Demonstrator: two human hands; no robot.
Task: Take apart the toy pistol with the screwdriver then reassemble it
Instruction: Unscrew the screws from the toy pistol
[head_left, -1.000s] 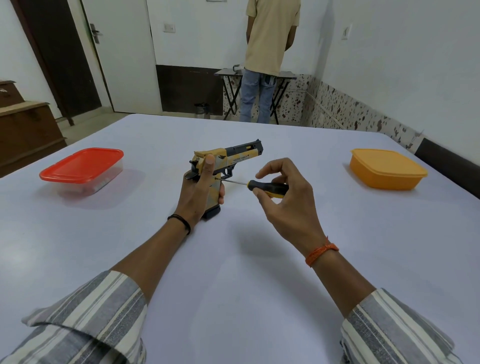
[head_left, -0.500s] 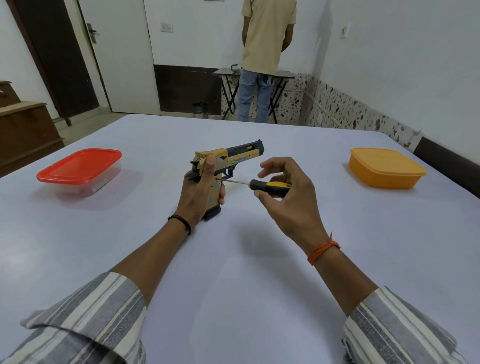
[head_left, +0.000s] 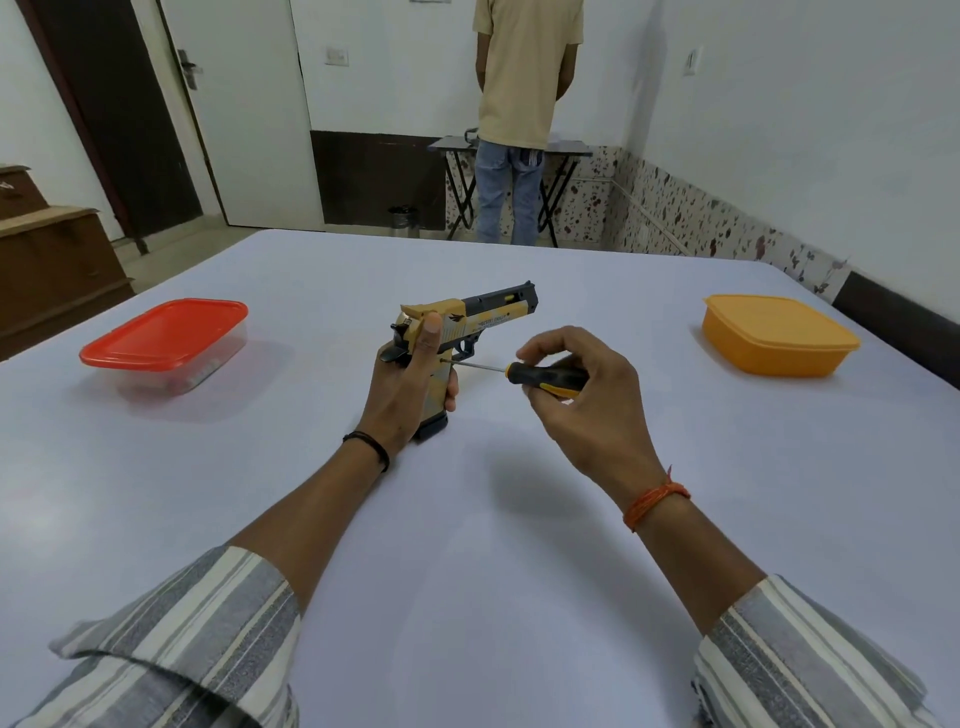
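A: Pretty bright and even, looks like soft overhead room light. Only faint shadows on the table (head_left: 311, 519) under the arms and beside the red-lidded box (head_left: 163, 338).

B: Yeah, no glare. Wide-angle bends the walls at the edges, and everything's reasonably sharp.

At the table's (head_left: 467, 519) centre stands the toy pistol (head_left: 467, 327), upright on its grip base, barrel toward two o'clock. The left hand (head_left: 405, 384) wraps the grip from seven o'clock. The screwdriver (head_left: 540, 375) lies level at the pistol's three o'clock, tip at the grip, its handle in the right hand (head_left: 587, 395). A lidded container (head_left: 166, 338) sits well apart at nine o'clock, another container (head_left: 779, 335) at three o'clock. Beyond the table's twelve o'clock edge, a person (head_left: 524, 104) stands against a small folding table (head_left: 566, 150).
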